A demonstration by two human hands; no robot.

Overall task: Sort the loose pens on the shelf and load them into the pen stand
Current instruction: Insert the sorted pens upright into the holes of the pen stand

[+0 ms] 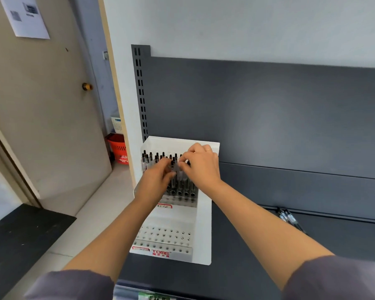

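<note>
A dark grey shelf (258, 256) is running beneath a matching back panel (268, 109), with a pale wall rising above it. Over the upper tier of the white pen stand (205, 224), the right hand (201, 167) is closing its grip on a clear-barrelled pen (179, 175), its fingertips pinching near the pen's black top. A thin ring (208, 150) is showing on one finger. The left hand (158, 178) is reaching in from the stand's left side, its fingers curling against the same cluster. Motion blur is hiding whether its grip is holding anything, so I cannot tell.

Around both hands, black-topped pens (153, 160) are standing upright in the stand's upper tier. The stand's lower tier (162, 237), nearer the person, is showing rows of round holes, with a red brand label (160, 253) along its front edge. Loose pens (290, 219) are lying on the shelf, well to the right of the stand. A slotted upright (140, 89) is rising behind the stand's left corner. Further left of the stand, an orange basket (118, 151) is sitting on the floor beside a beige door (41, 115) carrying a printed sheet (24, 16).
</note>
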